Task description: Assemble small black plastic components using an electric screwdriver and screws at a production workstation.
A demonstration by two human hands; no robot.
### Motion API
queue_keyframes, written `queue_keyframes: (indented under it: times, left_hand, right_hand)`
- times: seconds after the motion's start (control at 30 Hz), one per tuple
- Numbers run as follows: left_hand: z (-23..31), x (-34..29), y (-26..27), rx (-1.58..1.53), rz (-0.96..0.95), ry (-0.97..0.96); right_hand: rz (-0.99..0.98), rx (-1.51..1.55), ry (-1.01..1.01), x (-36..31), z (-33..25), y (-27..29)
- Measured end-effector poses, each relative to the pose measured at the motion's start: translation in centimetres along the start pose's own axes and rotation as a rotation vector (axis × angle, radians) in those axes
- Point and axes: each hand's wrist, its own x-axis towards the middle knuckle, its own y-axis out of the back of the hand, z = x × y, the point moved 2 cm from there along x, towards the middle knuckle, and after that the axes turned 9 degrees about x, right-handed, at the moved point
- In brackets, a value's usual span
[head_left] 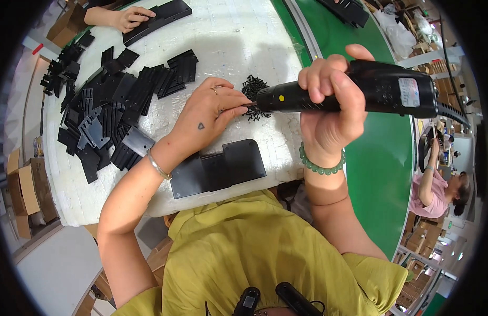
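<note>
My right hand [331, 97] is wrapped round a black corded electric screwdriver [389, 89], held level with its bit pointing left. At the tip of that bit, the thumb and fingers of my left hand [210, 113] are pinched together; whatever lies between them is too small to make out. Just behind the bit is a heap of small black screws [254, 84] on the white padded table top. Below my left hand, close to my body, lies a flat black plastic panel [233, 169] with a stepped edge.
A large heap of black plastic pieces [104, 108] covers the table's left side. Across the table, another person's hand [130, 20] rests on a long black part [162, 20]. A green surface [383, 174] runs along the right. Cardboard boxes [36, 184] stand at left.
</note>
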Motion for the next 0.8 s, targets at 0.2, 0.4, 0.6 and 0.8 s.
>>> queue_keyframes:
  times: [0.2, 0.4, 0.6, 0.8]
  left_hand:
    - [0.9, 0.4, 0.8, -0.035, 0.08, 0.052]
    - [1.9, 0.3, 1.5, -0.071, 0.139, 0.01]
    - [3.3, -0.4, 2.4, -0.04, 0.117, -0.042]
    - [3.6, -3.1, 3.1, 0.033, 0.127, -0.036]
  right_hand:
    - [-0.105, 0.043, 0.073, 0.0, -1.8, -0.2]
    - [-0.248, 0.051, 0.008, -0.4, -2.7, -0.9]
    - [-0.572, 0.054, -0.039, -1.0, -3.6, -2.3]
    - [-0.498, -0.058, -0.087, -3.3, -3.3, -4.1]
